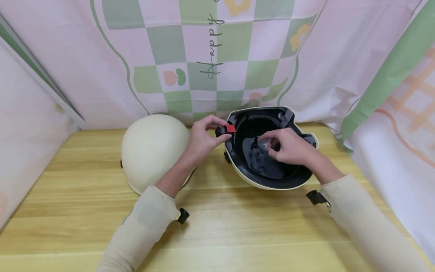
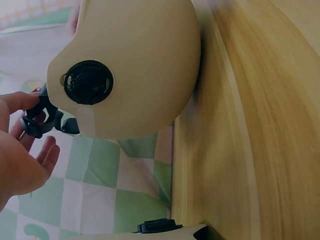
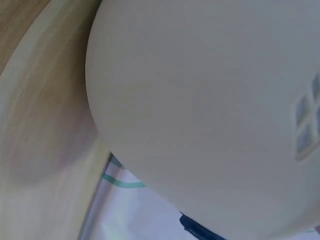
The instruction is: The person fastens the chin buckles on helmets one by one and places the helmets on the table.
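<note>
An off-white helmet (image 1: 244,175) lies upside down on the table, its black lining (image 1: 282,184) facing up. At its left rim my left hand (image 1: 202,138) pinches a black buckle with a red part (image 1: 230,129) between thumb and forefinger. From the left wrist view, the left hand (image 2: 22,155) holds the black buckle piece (image 2: 42,120) beside the helmet's edge, near a round black knob (image 2: 89,82). My right hand (image 1: 289,147) reaches inside the helmet with bent fingers, a small clear plastic piece (image 1: 263,145) at its fingertips. The helmet's shell (image 3: 200,100) hides this hand in the right wrist view.
A second off-white helmet (image 1: 154,149) sits dome up on the wooden table (image 1: 217,230), left of the first and beside my left forearm. Behind both hangs a checkered cloth (image 1: 200,41). More cloth hangs at the left and right sides.
</note>
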Available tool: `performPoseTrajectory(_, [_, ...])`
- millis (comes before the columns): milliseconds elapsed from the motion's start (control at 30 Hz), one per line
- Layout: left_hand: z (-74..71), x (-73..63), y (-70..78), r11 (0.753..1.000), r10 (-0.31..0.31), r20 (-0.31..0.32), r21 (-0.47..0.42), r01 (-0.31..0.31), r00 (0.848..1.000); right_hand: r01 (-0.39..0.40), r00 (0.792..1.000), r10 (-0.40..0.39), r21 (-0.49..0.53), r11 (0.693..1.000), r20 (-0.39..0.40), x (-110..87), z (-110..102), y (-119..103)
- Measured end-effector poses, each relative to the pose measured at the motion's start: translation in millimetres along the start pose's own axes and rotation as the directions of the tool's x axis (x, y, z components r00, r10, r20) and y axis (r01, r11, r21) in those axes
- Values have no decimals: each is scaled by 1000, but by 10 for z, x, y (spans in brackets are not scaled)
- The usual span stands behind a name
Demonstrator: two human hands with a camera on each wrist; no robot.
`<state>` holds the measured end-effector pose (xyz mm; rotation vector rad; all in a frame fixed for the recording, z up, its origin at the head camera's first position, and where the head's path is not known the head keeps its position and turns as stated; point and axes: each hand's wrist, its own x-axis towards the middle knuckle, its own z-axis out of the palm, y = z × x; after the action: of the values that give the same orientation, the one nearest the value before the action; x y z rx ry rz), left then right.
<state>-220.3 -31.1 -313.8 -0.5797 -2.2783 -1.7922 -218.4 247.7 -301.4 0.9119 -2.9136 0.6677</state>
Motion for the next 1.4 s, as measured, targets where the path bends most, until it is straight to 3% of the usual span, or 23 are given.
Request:
performPoseTrajectory(200, [14, -6, 9, 1000, 13, 25, 11, -14, 1000, 54, 994, -43, 110, 992, -102, -56, -36, 22])
performPoseTrajectory(433, [17, -17, 12, 1000, 5, 35, 2, -5, 999, 23, 976, 8, 141, 990, -219, -59, -6, -10])
performPoseTrajectory(567, [14, -19, 12, 1000, 3, 36, -15, -2, 999, 59, 965, -10, 179, 982, -261, -52, 17, -7])
performPoseTrajectory(733, [6, -18, 3, 999, 27, 38, -40, -25, 999, 87, 967, -17, 266, 960, -254, -52, 24, -4])
performPoseTrajectory(833, [0, -19, -8, 998, 41, 57, -44, -38, 998, 124, 974, -60, 293, 948, -219, -55, 28, 5])
performPoseTrajectory(1000, [-4, -11, -24, 997, 76, 98, -17, -74, 992, 208, 968, -158, 269, 940, -196, -57, 35, 39])
performPoseTrajectory(1133, [-4, -8, -14, 995, 97, 107, 5, -98, 989, 210, 961, -146, 276, 938, -234, -62, 31, 49])
performPoseTrajectory(1267, [-6, -3, -11, 994, 106, 104, 0, -107, 989, 178, 961, -64, 428, 886, -268, -76, 19, 25])
performPoseTrajectory(1400, [-6, 4, -10, 993, 122, 100, -7, -122, 987, 219, 950, -33, 588, 779, -311, -88, -7, -2])
